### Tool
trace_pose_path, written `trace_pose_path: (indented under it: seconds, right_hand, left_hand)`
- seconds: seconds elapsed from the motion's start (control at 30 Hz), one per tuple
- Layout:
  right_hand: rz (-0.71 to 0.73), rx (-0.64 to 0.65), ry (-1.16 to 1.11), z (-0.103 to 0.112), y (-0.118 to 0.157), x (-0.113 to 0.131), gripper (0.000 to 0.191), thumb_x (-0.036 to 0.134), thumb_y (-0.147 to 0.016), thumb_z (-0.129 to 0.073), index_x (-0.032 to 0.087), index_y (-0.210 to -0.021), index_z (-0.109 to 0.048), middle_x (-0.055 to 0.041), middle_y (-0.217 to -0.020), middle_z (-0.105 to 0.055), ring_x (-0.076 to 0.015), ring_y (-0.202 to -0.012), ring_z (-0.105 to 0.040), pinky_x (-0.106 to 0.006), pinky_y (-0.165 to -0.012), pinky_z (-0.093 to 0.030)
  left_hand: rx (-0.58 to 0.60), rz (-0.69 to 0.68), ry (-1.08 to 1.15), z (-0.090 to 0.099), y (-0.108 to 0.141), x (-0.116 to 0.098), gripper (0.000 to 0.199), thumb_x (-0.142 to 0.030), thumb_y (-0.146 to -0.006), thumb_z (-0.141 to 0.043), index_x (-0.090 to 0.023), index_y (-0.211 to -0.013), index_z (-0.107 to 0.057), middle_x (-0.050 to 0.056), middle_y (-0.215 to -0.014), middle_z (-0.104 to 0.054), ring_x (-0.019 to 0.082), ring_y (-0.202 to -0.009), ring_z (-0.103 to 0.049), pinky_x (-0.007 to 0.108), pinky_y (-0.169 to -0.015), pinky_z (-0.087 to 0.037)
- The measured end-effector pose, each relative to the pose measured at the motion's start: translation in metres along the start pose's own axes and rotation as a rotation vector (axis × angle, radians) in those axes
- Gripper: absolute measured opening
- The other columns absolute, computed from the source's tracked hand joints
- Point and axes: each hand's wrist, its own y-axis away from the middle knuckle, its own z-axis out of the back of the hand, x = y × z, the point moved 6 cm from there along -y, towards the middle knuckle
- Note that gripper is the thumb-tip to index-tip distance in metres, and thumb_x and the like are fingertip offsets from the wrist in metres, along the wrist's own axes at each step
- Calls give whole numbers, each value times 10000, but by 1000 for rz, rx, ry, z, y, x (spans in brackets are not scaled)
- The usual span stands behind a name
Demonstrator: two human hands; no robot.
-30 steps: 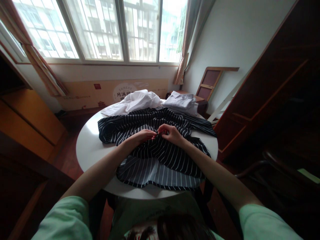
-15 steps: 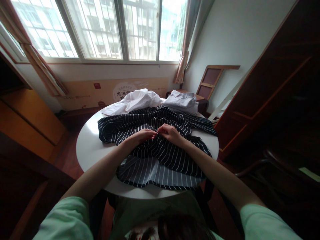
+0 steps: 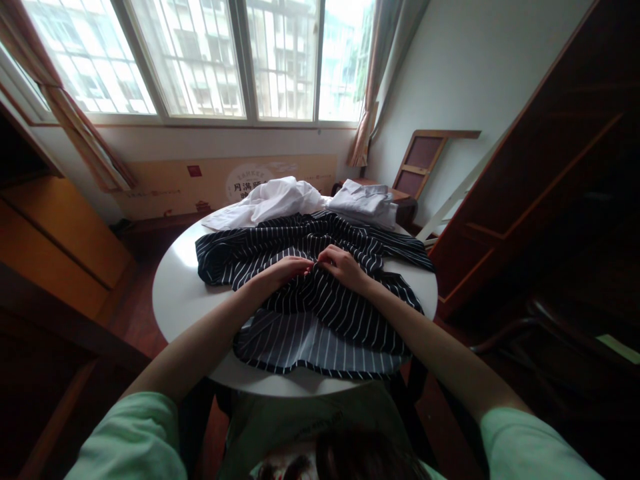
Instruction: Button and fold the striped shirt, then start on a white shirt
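Note:
A black shirt with white stripes (image 3: 350, 313) lies spread and rumpled across a round white table (image 3: 175, 293). Its sleeves reach out to both sides, and the hem nearest me shows the paler inner face of the cloth. My left hand (image 3: 291, 268) pinches the shirt's front near the middle. Close against it, my right hand (image 3: 341, 263) grips the same spot with thumb and forefinger, the fingertips of both hands almost touching. Whether a button sits between the fingers is too small to tell.
Behind the striped shirt lie a loose white garment (image 3: 285, 200) and a folded light grey shirt (image 3: 363, 202). A wooden chair (image 3: 420, 160) stands beyond the table at the right. A dark red wooden door or panel (image 3: 500, 200) leans in close on the right.
My right hand's fingers have shifted very slightly at the pinched cloth. The shirt and my left hand look almost the same.

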Motion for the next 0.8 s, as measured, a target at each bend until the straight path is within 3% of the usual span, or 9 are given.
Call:
trace_pose_path:
  seconds: [0.1, 0.33, 0.43, 0.6, 0.8]
  right_hand:
    - [-5, 7, -1, -1, 0, -1, 53, 133, -778, -523, 157, -738, -548, -16, -765, -520, -107, -686, -496, -242, -650, -409]
    - [-24, 24, -21, -2, 0, -1, 28, 181, -764, -558, 159, -748, -550, -8, -740, -524, -109, -670, -497, -245, -636, -403]
    - [-98, -41, 12, 4, 0, -4, 134, 249, -719, -626, 160, -761, -534, 5, -697, -509, -108, -627, -474, -241, -595, -391]
    - [-173, -101, 104, 12, 1, -5, 264, 341, -672, -672, 160, -613, -488, 12, -627, -471, -102, -575, -435, -237, -551, -360]
    - [-171, -45, 29, 8, 2, -4, 161, 282, -706, -641, 143, -654, -577, -8, -663, -544, -101, -590, -484, -233, -566, -385]
  left_hand:
    - [41, 89, 108, -1, -1, 7, 86, -219, -647, -635, -141, -611, -645, 8, -620, -609, 79, -596, -516, 231, -613, -419]
    - [51, 151, 143, -2, 1, 9, 78, -217, -620, -657, -139, -616, -646, 3, -619, -607, 72, -584, -508, 217, -599, -403]
    - [40, 159, 143, -1, 2, 9, 95, -231, -617, -669, -140, -629, -644, 0, -616, -598, 65, -579, -499, 211, -601, -399]
    - [17, 177, 118, -2, 5, 7, 155, -266, -604, -690, -137, -682, -648, 7, -635, -601, 74, -606, -505, 215, -604, -397]
    - [-46, 168, 119, -3, 7, 1, 169, -246, -565, -711, -122, -653, -638, -2, -604, -587, 65, -569, -493, 207, -578, -380]
